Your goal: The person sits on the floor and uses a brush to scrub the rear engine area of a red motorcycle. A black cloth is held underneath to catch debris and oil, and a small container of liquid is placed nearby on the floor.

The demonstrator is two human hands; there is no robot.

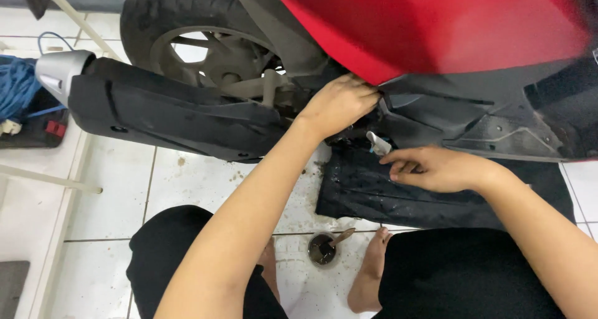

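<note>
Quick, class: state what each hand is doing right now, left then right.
Left hand: fingers curled under the red panel; any grip hidden.
Right hand: loosely curled, fingertips at a small pale part.

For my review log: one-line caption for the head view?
Left hand reaches under a red scooter beside its exhaust; right hand hovers over a dark mat.

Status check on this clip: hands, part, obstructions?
Left hand reaching under red panel. Right hand touching small grey part. Exhaust cover crowds left side.
</note>
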